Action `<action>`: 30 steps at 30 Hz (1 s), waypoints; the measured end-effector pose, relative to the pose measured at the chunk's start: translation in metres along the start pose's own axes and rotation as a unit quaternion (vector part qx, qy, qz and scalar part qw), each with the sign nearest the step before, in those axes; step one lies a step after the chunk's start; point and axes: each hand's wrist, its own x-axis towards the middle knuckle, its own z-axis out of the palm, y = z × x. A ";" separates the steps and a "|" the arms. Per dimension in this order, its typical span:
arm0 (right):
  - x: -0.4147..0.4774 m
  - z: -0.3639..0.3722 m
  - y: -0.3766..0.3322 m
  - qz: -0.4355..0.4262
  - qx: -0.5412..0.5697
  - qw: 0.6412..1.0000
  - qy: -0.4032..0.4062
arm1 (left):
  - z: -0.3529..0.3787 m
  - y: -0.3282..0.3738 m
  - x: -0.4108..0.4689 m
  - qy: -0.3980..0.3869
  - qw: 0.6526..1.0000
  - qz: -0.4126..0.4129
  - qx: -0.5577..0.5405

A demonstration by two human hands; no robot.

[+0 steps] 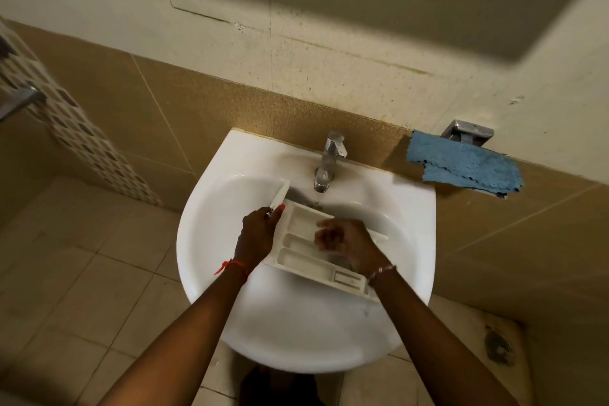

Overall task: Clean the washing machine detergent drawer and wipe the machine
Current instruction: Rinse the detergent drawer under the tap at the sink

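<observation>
**A:** Where is the drawer, and who has hold of it?

**B:** The detergent drawer is out of the machine, lying slantwise in the sink. The left hand grips its corner by the front panel, with the fingers wrapped round and the thumb on top. Just right of that grip, the right hand is over the middle compartments with its fingers curled. It's blurred, so I can't tell whether it holds a brush, a cloth or nothing.

**A:** How far along, then?

**B:** Early-middle, I'd say. The drawer is removed and being washed. Rinsing, refitting and wiping the machine are left, and the machine isn't in view. The blue cloth hangs on the wall, well beyond the right hand.

**A:** Any room to move?

**B:** It's tight beyond the grip. The tap stands just behind the drawer's far edge, and the basin walls rise on either side. On the near side, toward the person, the bowl is open.
</observation>
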 end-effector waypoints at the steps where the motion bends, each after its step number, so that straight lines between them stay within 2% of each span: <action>1: 0.006 0.002 -0.012 0.022 0.091 0.995 -0.032 | 0.000 0.001 0.000 0.001 1.000 0.000 0.003; 4: 0.030 0.008 -0.029 0.040 0.252 0.964 -0.075 | 0.000 0.000 0.000 0.003 1.000 0.003 0.010; 10: 0.064 0.035 -0.033 0.041 0.298 0.949 -0.091 | 0.001 0.001 0.001 -0.001 1.000 -0.006 0.018; 16: 0.070 0.052 -0.020 0.047 0.208 0.964 -0.160 | 0.001 -0.002 0.002 -0.004 1.000 -0.004 0.009; 22: 0.063 0.048 -0.017 0.065 0.068 0.986 -0.140 | 0.001 -0.003 0.002 -0.002 1.000 -0.007 0.007; 24: 0.058 0.041 -0.023 0.057 0.020 0.984 -0.165 | 0.000 -0.002 0.001 -0.003 1.000 -0.008 0.004; 26: 0.056 0.030 -0.029 0.066 -0.001 0.982 -0.178 | 0.001 -0.002 0.001 -0.004 1.000 -0.012 -0.007; 30: 0.053 0.010 -0.039 0.070 -0.031 0.985 -0.151 | 0.000 -0.001 0.000 -0.005 1.000 -0.018 -0.012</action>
